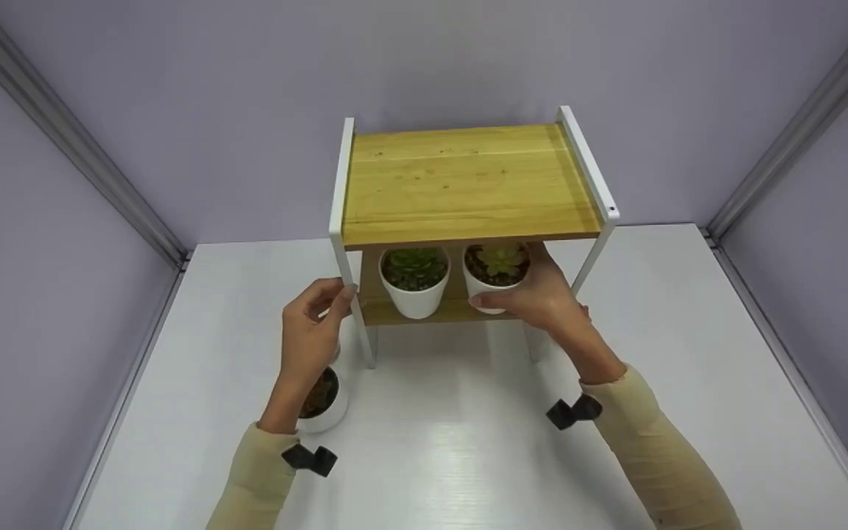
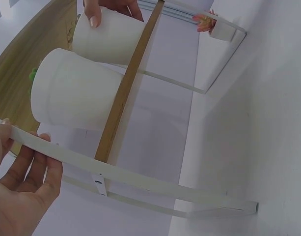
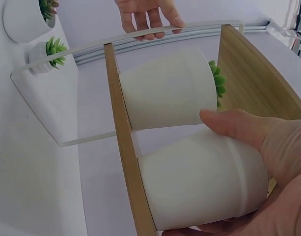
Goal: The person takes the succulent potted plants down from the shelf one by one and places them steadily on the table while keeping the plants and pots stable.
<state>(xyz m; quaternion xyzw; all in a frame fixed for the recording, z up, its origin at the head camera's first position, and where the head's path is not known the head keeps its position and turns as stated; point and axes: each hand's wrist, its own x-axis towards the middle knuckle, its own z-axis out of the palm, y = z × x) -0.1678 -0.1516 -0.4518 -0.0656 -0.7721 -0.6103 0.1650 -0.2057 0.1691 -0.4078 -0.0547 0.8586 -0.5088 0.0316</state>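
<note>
A two-tier rack has a wooden top board [image 1: 461,184], a lower board [image 2: 124,93] and white side frames [image 1: 343,177]. My left hand [image 1: 311,331] holds the left frame's front upright, thumb on one side and fingers on the other. On the lower board stand two white pots with green succulents. The left pot [image 1: 417,300] is upright and untouched. My right hand [image 1: 548,298] grips the right pot [image 3: 199,182], thumb across its front and fingers round the far side. Its base appears to rest on the lower board in the right wrist view.
A white pot [image 1: 330,418] with a reddish plant stands on the white table by my left forearm. A smaller pot with a green plant [image 3: 55,51] is near it. A pink-orange succulent [image 2: 204,22] sits beyond the rack's right side. Pale walls [image 1: 439,59] enclose the table.
</note>
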